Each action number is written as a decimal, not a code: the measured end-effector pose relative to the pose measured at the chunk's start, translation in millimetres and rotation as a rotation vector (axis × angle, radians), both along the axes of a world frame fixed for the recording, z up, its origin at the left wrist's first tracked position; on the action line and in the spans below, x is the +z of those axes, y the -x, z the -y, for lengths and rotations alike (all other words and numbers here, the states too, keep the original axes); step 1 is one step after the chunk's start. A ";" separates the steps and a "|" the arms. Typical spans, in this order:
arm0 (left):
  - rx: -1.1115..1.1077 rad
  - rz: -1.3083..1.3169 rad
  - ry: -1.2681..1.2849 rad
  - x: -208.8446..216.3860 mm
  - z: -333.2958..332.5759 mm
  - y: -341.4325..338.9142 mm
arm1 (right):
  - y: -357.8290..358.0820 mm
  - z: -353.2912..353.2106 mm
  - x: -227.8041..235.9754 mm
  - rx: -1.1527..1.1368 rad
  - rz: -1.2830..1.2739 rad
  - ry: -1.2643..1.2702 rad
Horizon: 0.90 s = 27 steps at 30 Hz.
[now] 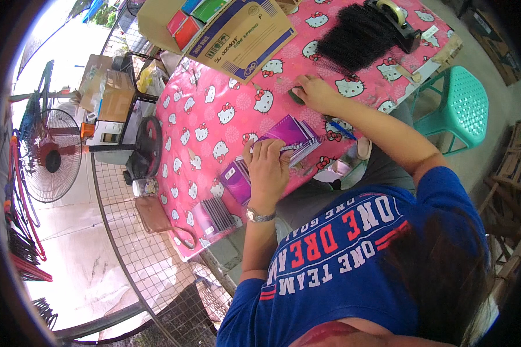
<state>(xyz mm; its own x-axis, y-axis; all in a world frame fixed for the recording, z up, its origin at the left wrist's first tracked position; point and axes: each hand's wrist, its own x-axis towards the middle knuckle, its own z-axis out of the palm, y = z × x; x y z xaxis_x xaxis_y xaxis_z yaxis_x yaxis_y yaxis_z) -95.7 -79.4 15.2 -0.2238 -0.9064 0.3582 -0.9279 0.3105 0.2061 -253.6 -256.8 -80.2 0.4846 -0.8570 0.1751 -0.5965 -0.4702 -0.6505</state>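
Note:
My left hand [266,166], with a metal-banded wristwatch [260,216] on its wrist, is closed over a stack of purple notebooks [286,130] near the table's front edge. Its fingers curl over the notebooks' edges, where dark binding shows. More purple-covered notebooks [235,180] lie under and beside this hand. Farther forward and to the right, my right hand [316,94] is closed, its fingertips on a small dark object [296,97] low on the table; its kind is hard to make out. A blue pen-like thing [342,129] lies right of the notebooks.
A pink cat-patterned cloth covers the table [205,124]. At the back stand a cardboard box [243,43] with colourful packs, a heap of black coils [359,37] and a tape dispenser [408,34]. Another notebook stack [214,217] lies front left. A green stool [460,107] stands right, a fan [52,159] left.

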 end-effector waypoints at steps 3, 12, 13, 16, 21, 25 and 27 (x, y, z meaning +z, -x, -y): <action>-0.014 -0.003 -0.026 -6.1 2.1 -12.1 | -15.6 3.1 -48.3 -0.147 -0.236 0.350; 0.229 -0.102 0.112 -14.8 -6.0 -11.9 | 12.3 -1.4 61.6 0.748 0.671 -0.849; 0.224 -0.105 0.115 -13.2 -2.7 -10.8 | 19.5 -3.4 72.0 0.950 0.715 -1.070; 0.166 -0.205 0.047 -10.3 3.9 -7.3 | 22.6 7.1 88.3 0.881 0.298 -0.671; 0.108 -0.261 0.117 -3.4 9.8 -9.3 | 20.1 12.1 102.4 0.880 -0.070 -0.495; 0.153 -0.308 0.170 -3.7 5.6 -28.4 | 15.0 9.9 93.4 1.035 0.802 -1.150; 0.181 -0.363 0.022 0.3 4.5 -30.3 | 5.9 17.7 97.3 0.888 0.027 -0.567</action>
